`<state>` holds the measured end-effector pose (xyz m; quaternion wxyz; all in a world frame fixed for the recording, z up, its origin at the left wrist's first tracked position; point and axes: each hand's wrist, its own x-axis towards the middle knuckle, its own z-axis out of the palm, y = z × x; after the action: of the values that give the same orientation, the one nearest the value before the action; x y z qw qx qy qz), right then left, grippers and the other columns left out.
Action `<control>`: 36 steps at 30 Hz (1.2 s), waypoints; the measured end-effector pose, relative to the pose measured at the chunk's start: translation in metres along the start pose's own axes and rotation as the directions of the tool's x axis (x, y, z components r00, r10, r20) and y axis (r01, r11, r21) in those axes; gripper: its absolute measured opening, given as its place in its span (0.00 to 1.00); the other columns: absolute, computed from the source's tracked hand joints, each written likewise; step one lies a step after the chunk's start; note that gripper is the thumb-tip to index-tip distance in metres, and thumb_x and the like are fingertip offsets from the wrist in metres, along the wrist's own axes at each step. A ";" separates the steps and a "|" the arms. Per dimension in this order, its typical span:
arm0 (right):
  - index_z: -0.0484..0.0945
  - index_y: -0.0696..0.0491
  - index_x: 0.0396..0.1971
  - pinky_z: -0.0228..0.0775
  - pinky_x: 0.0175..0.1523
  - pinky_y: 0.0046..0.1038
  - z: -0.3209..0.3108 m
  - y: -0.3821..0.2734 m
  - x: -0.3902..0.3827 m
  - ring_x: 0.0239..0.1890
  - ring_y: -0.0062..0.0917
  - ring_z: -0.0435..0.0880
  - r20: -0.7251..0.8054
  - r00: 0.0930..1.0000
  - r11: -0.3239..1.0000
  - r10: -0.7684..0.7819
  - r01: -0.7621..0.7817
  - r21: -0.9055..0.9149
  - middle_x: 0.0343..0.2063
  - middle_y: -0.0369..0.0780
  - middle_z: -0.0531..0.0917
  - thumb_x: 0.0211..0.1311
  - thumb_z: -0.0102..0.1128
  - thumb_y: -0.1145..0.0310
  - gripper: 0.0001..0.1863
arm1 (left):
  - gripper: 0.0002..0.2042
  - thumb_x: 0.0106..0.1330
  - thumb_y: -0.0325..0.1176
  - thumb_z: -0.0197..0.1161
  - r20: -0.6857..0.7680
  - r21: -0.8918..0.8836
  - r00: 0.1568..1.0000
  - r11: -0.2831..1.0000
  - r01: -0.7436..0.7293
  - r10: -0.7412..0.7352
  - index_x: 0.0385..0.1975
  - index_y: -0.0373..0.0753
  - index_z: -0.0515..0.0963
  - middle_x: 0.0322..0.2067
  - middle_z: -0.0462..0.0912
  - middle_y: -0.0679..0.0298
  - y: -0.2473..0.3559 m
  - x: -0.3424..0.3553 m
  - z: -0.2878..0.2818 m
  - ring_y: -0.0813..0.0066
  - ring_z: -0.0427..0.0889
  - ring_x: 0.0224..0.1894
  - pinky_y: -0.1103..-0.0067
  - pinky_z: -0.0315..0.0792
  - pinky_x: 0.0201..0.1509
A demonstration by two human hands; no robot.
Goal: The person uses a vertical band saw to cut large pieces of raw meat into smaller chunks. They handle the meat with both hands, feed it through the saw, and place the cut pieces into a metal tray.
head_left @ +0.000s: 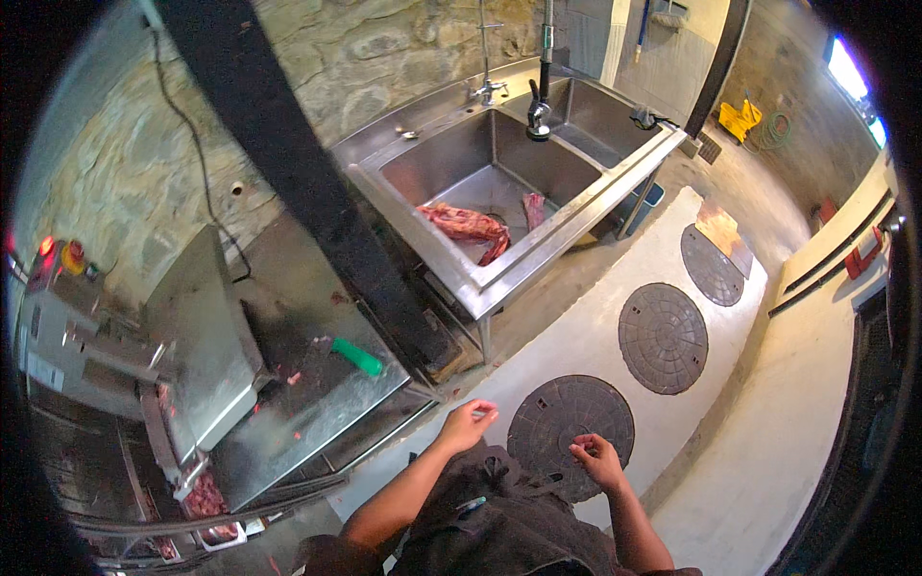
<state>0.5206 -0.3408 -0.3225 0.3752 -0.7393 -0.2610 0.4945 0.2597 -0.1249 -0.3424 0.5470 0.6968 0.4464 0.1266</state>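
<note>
My left hand (468, 425) is held in front of me, loosely bent, with nothing visible in it. My right hand (597, 461) hovers over the nearest round dark floor cover (547, 432), its fingers curled but apart from the thumb, also empty. To the left of my left hand is a steel work table (327, 432). A tool with a green handle (357, 356) lies on it among small meat scraps; its other end is hard to make out. Ahead, a long piece of raw bony meat (466, 226) and a smaller piece (533, 210) lie in the double steel sink (461, 283).
A black post (288, 144) stands between table and sink. A steel machine (206, 336) is at the left, with a tray of meat (206, 494) below. A spray faucet (539, 120) hangs over the sink. More floor covers (663, 338) lead toward a yellow bucket (740, 120).
</note>
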 end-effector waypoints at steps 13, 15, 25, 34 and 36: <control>0.79 0.57 0.49 0.74 0.46 0.26 -0.048 -0.190 0.172 0.38 0.18 0.80 -0.109 0.987 0.991 -0.117 0.123 0.057 0.36 0.35 0.83 0.66 0.67 0.66 0.15 | 0.30 0.62 0.41 0.68 -0.741 0.214 0.653 0.977 0.006 0.158 0.62 0.38 0.68 0.62 0.69 0.47 0.120 0.265 -0.115 0.48 0.66 0.66 0.54 0.62 0.66; 0.79 0.57 0.49 0.75 0.45 0.24 -0.056 -0.234 0.208 0.38 0.19 0.81 -0.090 0.972 0.975 -0.218 0.220 0.021 0.35 0.35 0.83 0.68 0.64 0.69 0.13 | 0.37 0.60 0.45 0.69 -0.769 0.228 0.637 0.953 0.199 0.051 0.68 0.40 0.62 0.68 0.61 0.45 0.115 0.280 -0.127 0.45 0.59 0.71 0.49 0.59 0.67; 0.80 0.55 0.47 0.78 0.39 0.30 -0.002 -0.372 0.514 0.32 0.27 0.88 0.305 0.862 0.809 -0.406 0.494 -0.318 0.32 0.41 0.86 0.63 0.67 0.65 0.15 | 0.41 0.59 0.45 0.70 -0.762 0.356 0.632 0.906 0.230 0.139 0.69 0.33 0.59 0.68 0.55 0.37 0.119 0.299 -0.130 0.35 0.58 0.70 0.52 0.59 0.70; 0.65 0.55 0.66 0.73 0.63 0.38 0.154 -0.332 0.729 0.61 0.44 0.78 0.614 0.769 0.267 -0.181 0.639 -0.722 0.62 0.50 0.75 0.50 0.74 0.49 0.46 | 0.36 0.61 0.41 0.68 -0.838 0.317 0.543 0.861 0.398 0.057 0.65 0.29 0.61 0.62 0.64 0.39 0.118 0.308 -0.125 0.39 0.62 0.66 0.54 0.60 0.70; 0.58 0.55 0.70 0.73 0.63 0.41 0.174 -0.320 0.744 0.63 0.46 0.75 0.633 0.766 0.176 -0.112 0.642 -0.746 0.66 0.50 0.69 0.47 0.76 0.49 0.53 | 0.35 0.60 0.39 0.68 -0.845 0.304 0.535 0.833 0.461 0.013 0.64 0.29 0.63 0.61 0.65 0.41 0.120 0.310 -0.124 0.39 0.64 0.64 0.54 0.61 0.69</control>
<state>0.6335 0.4605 -0.5010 -0.0915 -0.5838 -0.7568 0.2792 0.4121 0.1911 -0.2883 0.0903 0.6053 0.7531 0.2415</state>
